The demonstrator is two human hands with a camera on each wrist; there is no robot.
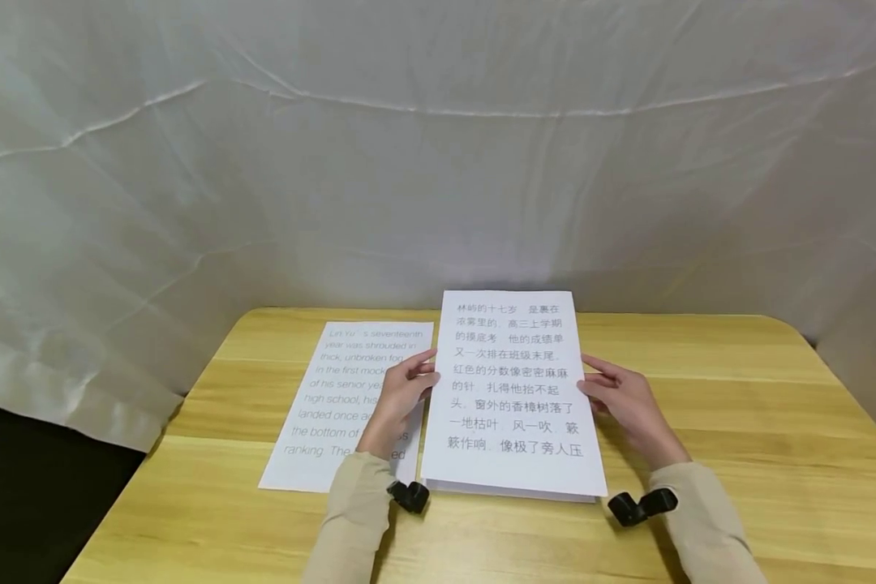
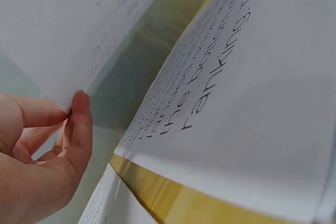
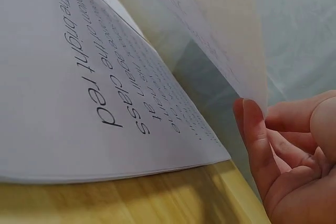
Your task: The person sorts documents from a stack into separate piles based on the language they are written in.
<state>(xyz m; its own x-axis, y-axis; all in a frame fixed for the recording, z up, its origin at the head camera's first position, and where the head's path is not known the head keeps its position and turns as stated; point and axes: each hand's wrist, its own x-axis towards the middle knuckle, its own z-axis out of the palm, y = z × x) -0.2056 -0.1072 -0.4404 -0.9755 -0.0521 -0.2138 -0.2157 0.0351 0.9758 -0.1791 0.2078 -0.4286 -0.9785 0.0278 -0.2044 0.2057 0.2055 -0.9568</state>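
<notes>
A white sheet of paper [image 1: 514, 405] printed with large Chinese text is held by both hands, one at each long side. My left hand [image 1: 401, 397] pinches its left edge between thumb and fingers; the left wrist view shows that grip close up, the left hand [image 2: 47, 150] at the paper's edge. On the opposite edge my right hand [image 1: 631, 401] pinches likewise, and the right hand [image 3: 294, 156] shows it in its own wrist view. Below the raised sheet, white paper with English text [image 3: 121, 98] lies on the table.
A second English-printed sheet [image 1: 307, 470] lies flat to the left, partly covered by the left forearm. The wooden table [image 1: 737, 389] has rounded far corners. Pale grey fabric [image 1: 438, 178] hangs behind it. Black wrist cameras [image 1: 642, 507] sit on both sleeves.
</notes>
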